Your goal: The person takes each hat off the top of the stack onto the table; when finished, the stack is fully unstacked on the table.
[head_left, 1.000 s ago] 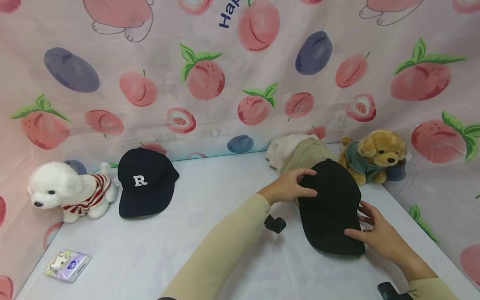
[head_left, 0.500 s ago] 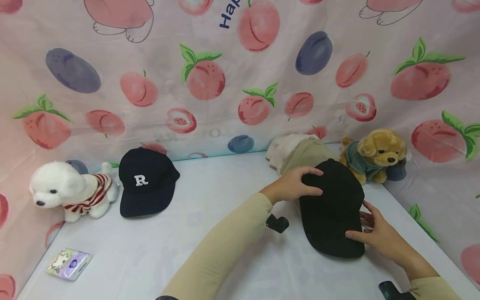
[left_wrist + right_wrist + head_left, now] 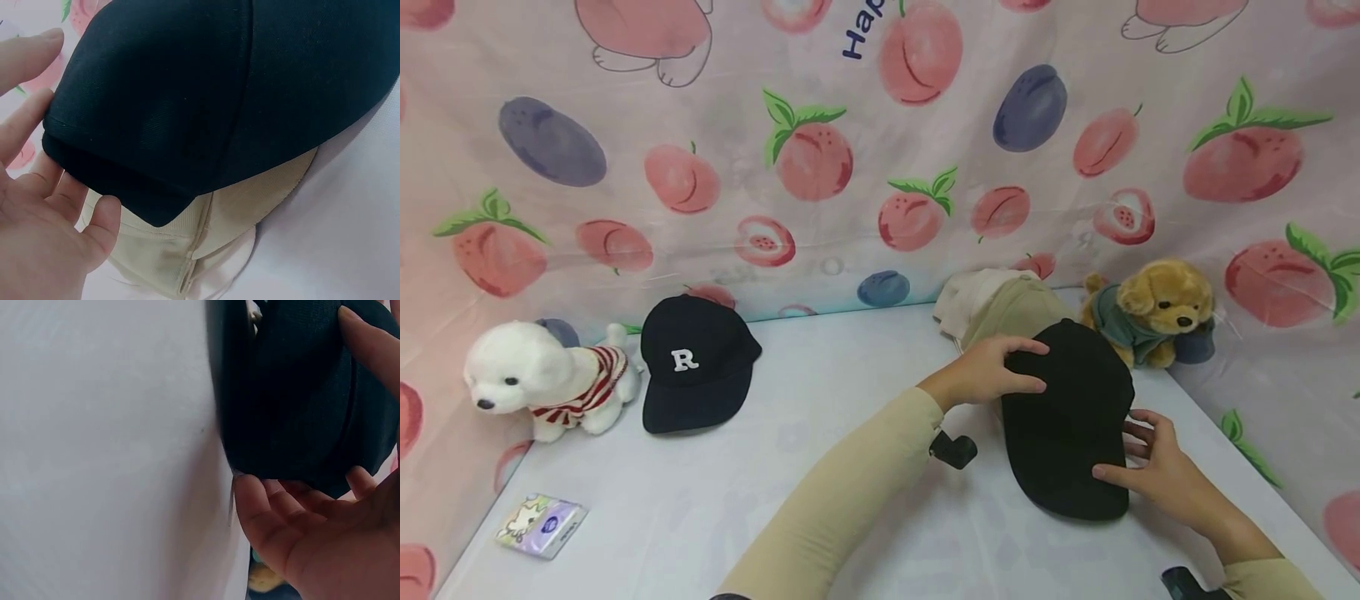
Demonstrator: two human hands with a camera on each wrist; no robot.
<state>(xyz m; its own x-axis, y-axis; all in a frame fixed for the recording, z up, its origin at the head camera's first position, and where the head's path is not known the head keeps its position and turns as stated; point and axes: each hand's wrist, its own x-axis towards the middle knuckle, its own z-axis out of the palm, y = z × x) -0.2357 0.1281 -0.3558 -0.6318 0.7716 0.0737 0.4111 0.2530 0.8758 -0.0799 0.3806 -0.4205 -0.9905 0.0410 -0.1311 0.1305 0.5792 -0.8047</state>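
A plain black baseball cap [image 3: 1067, 417] lies tilted over a stack of beige caps [image 3: 1022, 308], its brim toward the front. My left hand [image 3: 988, 371] holds the cap at the left side of its crown. In the left wrist view the fingers [image 3: 59, 187] reach under the cap's lower edge, above the beige caps. On the other side my right hand [image 3: 1157, 462] grips the cap where crown and brim meet, thumb on top. The right wrist view shows its other fingers [image 3: 250, 500] curled at the lower edge, close to the white table [image 3: 94, 456].
A tan plush dog [image 3: 1150, 312] in a green shirt sits behind the right hand. At the left stand a white plush dog [image 3: 527, 375] in stripes and a dark cap [image 3: 700, 367] with a white R. A small printed packet [image 3: 542, 525] lies at the front left.
The black cap has shifted slightly to the right and toward the front, with both hands staying on it. The head view has turned a little to the left.
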